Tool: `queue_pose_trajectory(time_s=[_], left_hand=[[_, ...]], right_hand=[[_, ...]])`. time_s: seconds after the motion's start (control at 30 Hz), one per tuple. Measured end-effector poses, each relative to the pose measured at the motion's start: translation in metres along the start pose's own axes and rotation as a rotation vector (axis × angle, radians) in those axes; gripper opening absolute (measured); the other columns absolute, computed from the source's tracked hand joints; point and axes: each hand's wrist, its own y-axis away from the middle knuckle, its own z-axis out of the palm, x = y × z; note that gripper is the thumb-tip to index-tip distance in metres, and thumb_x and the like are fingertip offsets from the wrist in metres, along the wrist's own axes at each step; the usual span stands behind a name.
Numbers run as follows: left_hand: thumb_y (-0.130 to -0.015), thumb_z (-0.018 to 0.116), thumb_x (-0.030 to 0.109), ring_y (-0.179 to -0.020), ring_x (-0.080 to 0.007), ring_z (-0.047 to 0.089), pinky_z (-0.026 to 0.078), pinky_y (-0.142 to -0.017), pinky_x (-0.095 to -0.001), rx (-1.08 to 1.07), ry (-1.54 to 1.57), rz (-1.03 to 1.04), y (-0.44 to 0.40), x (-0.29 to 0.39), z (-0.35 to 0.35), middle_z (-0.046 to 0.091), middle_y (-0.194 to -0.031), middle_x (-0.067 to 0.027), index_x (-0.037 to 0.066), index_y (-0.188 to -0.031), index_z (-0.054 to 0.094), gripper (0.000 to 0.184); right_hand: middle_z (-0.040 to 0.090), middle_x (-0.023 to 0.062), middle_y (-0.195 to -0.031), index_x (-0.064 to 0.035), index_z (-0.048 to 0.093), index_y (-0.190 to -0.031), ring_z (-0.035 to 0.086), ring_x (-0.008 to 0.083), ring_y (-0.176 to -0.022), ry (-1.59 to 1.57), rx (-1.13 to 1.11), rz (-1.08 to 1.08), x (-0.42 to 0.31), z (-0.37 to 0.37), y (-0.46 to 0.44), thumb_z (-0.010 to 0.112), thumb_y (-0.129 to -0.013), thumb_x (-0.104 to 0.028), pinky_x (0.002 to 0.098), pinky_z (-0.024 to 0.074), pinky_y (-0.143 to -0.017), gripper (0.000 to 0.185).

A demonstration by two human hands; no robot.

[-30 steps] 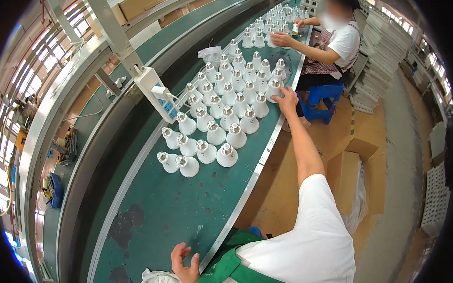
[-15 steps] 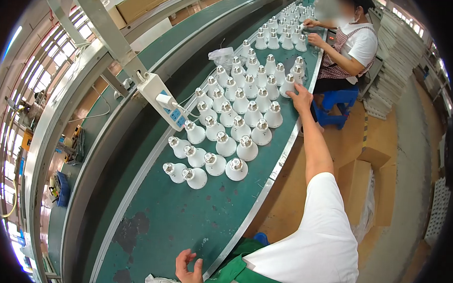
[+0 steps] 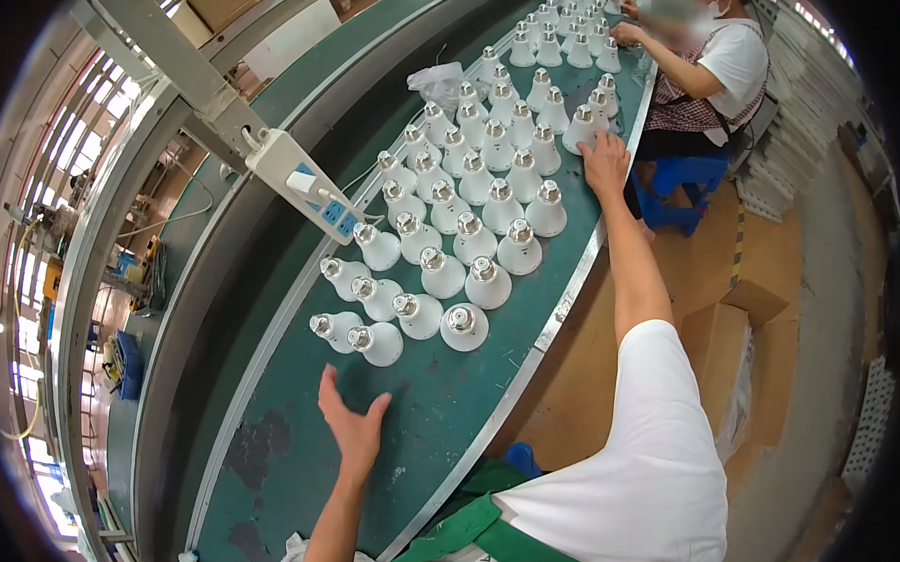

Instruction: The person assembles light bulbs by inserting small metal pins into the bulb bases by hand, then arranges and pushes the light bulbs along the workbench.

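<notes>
Rows of white LED light bulbs (image 3: 440,273) stand on the green conveyor belt, their silver screw caps pointing up; a few at the front lean. My left hand (image 3: 354,421) is over the belt just short of the front bulbs, thumb and fingers spread, holding nothing. With my arm stretched out, my right hand (image 3: 607,168) is at the right side of the group, its fingertips against or very close to a bulb (image 3: 579,133). Its fingers look extended and not wrapped round the bulb; whether they touch cannot be made out.
A white power strip (image 3: 300,185) with a plug hangs over the belt's left side. A clear plastic bag (image 3: 437,84) lies by the far-left bulbs. A co-worker (image 3: 710,77) sits beside the belt on a blue stool (image 3: 679,190). An open cardboard box (image 3: 715,360) stands on the floor at right.
My left hand has risen from the belt's near edge and moved forward towards the front bulbs, opening wider. My right hand stays by the same bulb. The view has shifted slightly.
</notes>
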Motion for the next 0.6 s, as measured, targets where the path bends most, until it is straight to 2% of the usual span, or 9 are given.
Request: queue_pose_trajectory(time_s=[0.07,0.17,0.27,0.3,0.4,0.47,0.53,0.6], left_hand=[[-0.066,0.079,0.022,-0.132,-0.0327,0.028,0.020,-0.108,-0.0443,0.034,-0.083,-0.009,-0.013,0.000,0.017,0.030,-0.143,-0.0189,0.000,-0.142,0.021,0.098],[-0.067,0.079,0.029,-0.135,-0.0343,0.021,0.012,-0.109,-0.0481,0.000,-0.175,0.060,-0.028,-0.001,0.026,0.025,-0.145,-0.0206,-0.002,-0.144,0.013,0.105],[-0.073,0.074,0.035,-0.136,-0.0356,0.020,0.012,-0.109,-0.0498,0.044,-0.235,0.190,-0.036,-0.023,0.036,0.023,-0.145,-0.0236,-0.005,-0.143,0.013,0.101],[-0.077,0.069,0.040,-0.136,-0.0369,0.019,0.011,-0.109,-0.0506,0.037,-0.252,0.228,-0.036,-0.024,0.038,0.022,-0.145,-0.0256,-0.006,-0.142,0.013,0.098],[-0.077,0.068,0.041,-0.136,-0.0372,0.020,0.011,-0.109,-0.0510,0.029,-0.181,0.211,-0.038,-0.030,0.040,0.023,-0.145,-0.0256,-0.007,-0.142,0.014,0.096],[-0.077,0.069,0.041,-0.136,-0.0367,0.021,0.011,-0.109,-0.0509,0.037,-0.180,0.222,-0.039,-0.033,0.040,0.024,-0.144,-0.0254,-0.006,-0.142,0.015,0.097],[-0.076,0.069,0.041,-0.136,-0.0361,0.021,0.012,-0.109,-0.0504,0.042,-0.156,0.206,-0.040,-0.031,0.040,0.025,-0.144,-0.0250,-0.006,-0.142,0.015,0.097],[-0.076,0.070,0.040,-0.136,-0.0354,0.022,0.012,-0.110,-0.0495,0.030,-0.114,0.169,-0.039,-0.024,0.036,0.026,-0.144,-0.0245,-0.006,-0.142,0.015,0.097]], right_hand=[[0.057,0.0158,-0.112,-0.0027,0.053,-0.109,0.047,0.0312,-0.113,-0.024,0.028,0.022,0.000,-0.004,-0.002,0.063,-0.081,-0.037,0.0447,0.0355,-0.094,0.045],[0.058,0.0163,-0.111,-0.0014,0.053,-0.109,0.048,0.0321,-0.112,-0.062,0.033,0.044,-0.005,-0.013,-0.001,0.063,-0.081,-0.033,0.0440,0.0362,-0.094,0.044],[0.058,0.0166,-0.110,-0.0009,0.054,-0.110,0.049,0.0330,-0.111,-0.170,0.116,-0.014,-0.001,-0.010,-0.002,0.063,-0.081,-0.028,0.0440,0.0364,-0.095,0.040],[0.058,0.0172,-0.110,0.0002,0.055,-0.111,0.050,0.0339,-0.108,-0.235,0.157,-0.084,0.000,-0.011,0.001,0.061,-0.081,-0.022,0.0447,0.0363,-0.095,0.038],[0.057,0.0183,-0.112,0.0013,0.054,-0.113,0.050,0.0350,-0.109,-0.418,0.195,-0.101,-0.017,-0.040,0.026,0.060,-0.077,-0.016,0.0448,0.0353,-0.098,0.041],[0.055,0.0189,-0.118,0.0018,0.052,-0.118,0.048,0.0354,-0.113,-0.548,0.129,-0.113,-0.028,-0.065,0.062,0.058,-0.071,-0.011,0.0433,0.0336,-0.101,0.049],[0.049,0.0210,-0.126,0.0015,0.046,-0.126,0.043,0.0367,-0.120,-0.584,0.018,-0.170,-0.043,-0.094,0.104,0.060,-0.067,-0.012,0.0436,0.0307,-0.104,0.062],[0.042,0.0231,-0.133,0.0003,0.037,-0.135,0.037,0.0386,-0.126,-0.492,-0.048,-0.192,-0.059,-0.117,0.148,0.061,-0.064,-0.013,0.0459,0.0273,-0.106,0.076]])
